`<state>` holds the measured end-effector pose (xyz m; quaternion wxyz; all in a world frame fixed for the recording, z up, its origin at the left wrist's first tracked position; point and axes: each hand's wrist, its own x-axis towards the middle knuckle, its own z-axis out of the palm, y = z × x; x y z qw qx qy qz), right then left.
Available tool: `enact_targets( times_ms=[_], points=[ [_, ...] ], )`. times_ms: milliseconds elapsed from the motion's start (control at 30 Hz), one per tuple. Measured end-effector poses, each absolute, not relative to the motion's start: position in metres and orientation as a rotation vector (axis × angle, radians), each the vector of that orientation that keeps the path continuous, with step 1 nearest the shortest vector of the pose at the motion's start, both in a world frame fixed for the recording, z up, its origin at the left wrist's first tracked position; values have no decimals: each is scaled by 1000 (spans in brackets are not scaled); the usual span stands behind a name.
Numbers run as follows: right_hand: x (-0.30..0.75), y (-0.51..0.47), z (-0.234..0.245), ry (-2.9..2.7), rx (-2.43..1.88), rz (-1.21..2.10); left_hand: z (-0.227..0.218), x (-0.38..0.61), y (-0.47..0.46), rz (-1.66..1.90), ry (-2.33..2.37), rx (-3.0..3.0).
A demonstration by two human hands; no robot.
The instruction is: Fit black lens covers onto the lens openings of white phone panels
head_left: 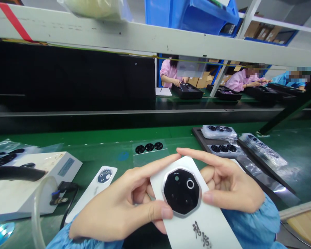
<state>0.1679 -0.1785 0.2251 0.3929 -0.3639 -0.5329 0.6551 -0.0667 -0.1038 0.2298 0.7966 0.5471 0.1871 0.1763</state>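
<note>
Panel, white, sits low between both hands, its lower end out of view; clock read from it, twelve pointing away across the bench. Left hand: index finger laid along the upper edge, thumb flat on the face at the camera plate's rim, grip closed on the panel. Right hand: index finger extended to the top corner, thumb against the right edge, other fingers curled behind, grip likewise closed. At nine, a second white panel, partly hidden by the left hand; beyond it a white box with black hose and clear tube. At eleven, three black discs in a row on clear film. At one, a dark tray bears film-wrapped parts. A pale beam spans twelve; under it, towards one, co-workers in pink and blue sleeves sit at black trays. Materials: held panel smooth, corners rounded, dark brush-like characters; camera plate glossy black, eight-sided, silvery-rimmed; wrapping crinkled, shiny; bench green; cuffs blue, gathered cloth.
</note>
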Motion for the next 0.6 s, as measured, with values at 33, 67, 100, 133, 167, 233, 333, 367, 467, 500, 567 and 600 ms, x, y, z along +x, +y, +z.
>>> enact_targets(
  times_ms=[33, 67, 100, 133, 167, 233, 333, 367, 467, 500, 567, 600],
  points=[
    [168, -179, 225, -1356, -927, 1661, 230, -67, -104, 379, 400, 1180],
    [167, -179, 225, -1356, -932, 1660, 230, -67, -104, 390, 406, 1183],
    [167, -179, 226, -1357, -938, 1660, 230, -66, -105, 407, 420, 1185],
    [167, -179, 226, -1355, -947, 1662, 230, -66, -106, 424, 436, 1187],
    [167, -180, 226, -1358, -955, 1665, 230, -66, -106, 430, 447, 1191],
    [166, -180, 226, -1364, -963, 1665, 230, -66, -107, 437, 462, 1195],
    [166, -180, 226, -1377, -961, 1655, 230, -67, -105, 423, 457, 1209],
    [166, -180, 226, -1381, -962, 1654, 230, -68, -103, 403, 445, 1222],
    [166, -180, 226, -1387, -974, 1647, 229, -68, -101, 353, 403, 1255],
    [166, -180, 226, -1388, -972, 1642, 229, -68, -101, 360, 408, 1256],
    [166, -181, 226, -1391, -959, 1633, 229, -68, -103, 401, 443, 1244],
    [166, -181, 225, -1393, -951, 1633, 229, -68, -104, 416, 460, 1239]
  ],
)
